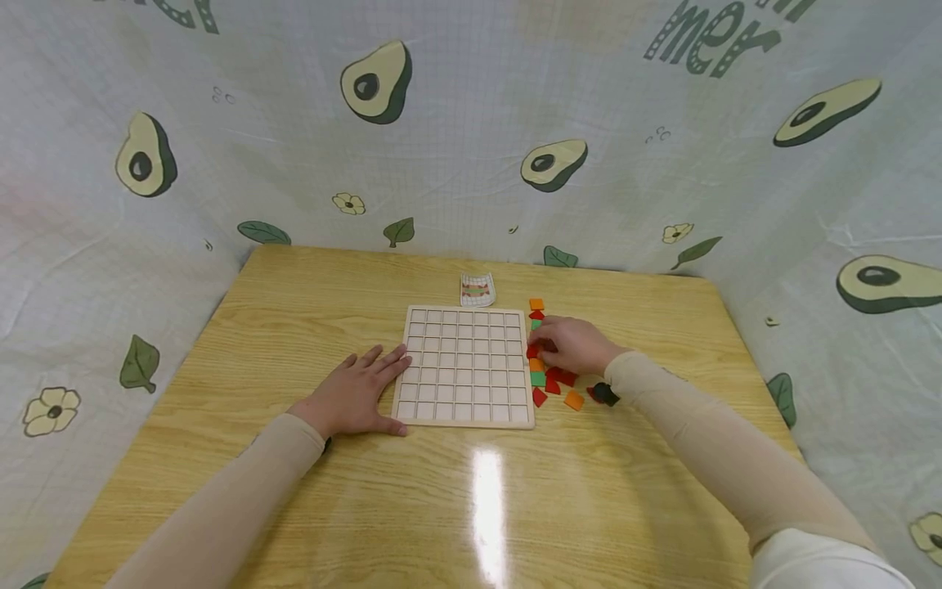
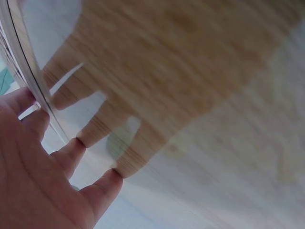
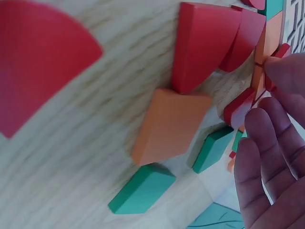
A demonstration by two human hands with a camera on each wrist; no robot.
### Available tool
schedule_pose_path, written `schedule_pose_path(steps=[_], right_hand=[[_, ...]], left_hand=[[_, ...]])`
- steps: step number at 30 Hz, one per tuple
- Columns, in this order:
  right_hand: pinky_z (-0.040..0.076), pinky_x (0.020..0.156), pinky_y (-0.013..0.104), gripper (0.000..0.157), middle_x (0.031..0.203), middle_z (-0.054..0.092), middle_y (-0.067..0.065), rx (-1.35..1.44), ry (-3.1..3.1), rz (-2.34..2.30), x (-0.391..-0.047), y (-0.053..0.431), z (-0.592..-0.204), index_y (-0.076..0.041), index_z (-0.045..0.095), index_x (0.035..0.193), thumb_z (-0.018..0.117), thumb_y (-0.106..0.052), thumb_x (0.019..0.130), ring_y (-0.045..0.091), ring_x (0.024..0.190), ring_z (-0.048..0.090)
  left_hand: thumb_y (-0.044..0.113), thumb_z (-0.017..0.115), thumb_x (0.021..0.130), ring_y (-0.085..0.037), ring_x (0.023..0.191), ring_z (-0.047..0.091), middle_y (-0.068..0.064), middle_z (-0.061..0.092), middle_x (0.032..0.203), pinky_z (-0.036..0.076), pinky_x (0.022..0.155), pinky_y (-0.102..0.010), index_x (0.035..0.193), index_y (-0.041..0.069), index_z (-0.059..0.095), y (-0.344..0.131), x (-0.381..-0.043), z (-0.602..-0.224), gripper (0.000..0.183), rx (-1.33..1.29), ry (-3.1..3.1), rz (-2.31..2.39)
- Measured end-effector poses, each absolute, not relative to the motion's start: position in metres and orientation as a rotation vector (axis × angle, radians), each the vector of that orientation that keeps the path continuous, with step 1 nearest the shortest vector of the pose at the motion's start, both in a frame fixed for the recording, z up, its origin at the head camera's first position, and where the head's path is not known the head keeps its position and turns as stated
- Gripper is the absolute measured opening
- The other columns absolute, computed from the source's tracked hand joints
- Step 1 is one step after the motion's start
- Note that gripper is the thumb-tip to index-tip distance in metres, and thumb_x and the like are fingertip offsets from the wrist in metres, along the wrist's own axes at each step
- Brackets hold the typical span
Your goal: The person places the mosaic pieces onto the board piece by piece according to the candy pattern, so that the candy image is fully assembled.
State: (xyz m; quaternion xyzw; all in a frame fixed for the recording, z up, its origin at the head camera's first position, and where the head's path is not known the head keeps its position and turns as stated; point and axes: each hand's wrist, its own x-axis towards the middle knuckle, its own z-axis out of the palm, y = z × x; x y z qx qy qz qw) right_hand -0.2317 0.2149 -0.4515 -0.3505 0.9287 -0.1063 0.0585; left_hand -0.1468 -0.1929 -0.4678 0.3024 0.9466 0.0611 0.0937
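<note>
Red pieces point(image 3: 210, 43) crowd the right hand point(image 1: 577, 342), its grip unclear. Better lift them singly, the spread left hand point(image 1: 356, 394) steadying the board point(image 1: 466, 360).

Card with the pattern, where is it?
In the head view, the card lies at the far edge of the grid board, left of the farthest orange tile.

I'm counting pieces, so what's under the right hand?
A red piece peeks out from the right hand, beside an orange piece. The hand covers the rest, so I can't tell whether anything else lies there.
</note>
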Motion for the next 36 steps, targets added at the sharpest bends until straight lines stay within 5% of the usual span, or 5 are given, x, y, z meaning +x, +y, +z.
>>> schedule_pose_path(steps=[36], right_hand=[[0.049,0.069,0.030,0.020,0.098,0.062,-0.002,-1.057,2.855,-0.426,-0.2290,0.2223,-0.4513,-0.013,0.075,0.103,0.076,-0.018,0.084,0.011,0.075,0.052]], left_hand=[[0.081,0.062,0.075,-0.039,0.147,0.020,-0.004,0.017,0.165,0.023,0.110,-0.066,0.160,0.014,0.026,-0.1928,-0.1438,-0.4622,0.113,0.893,2.801,0.206]])
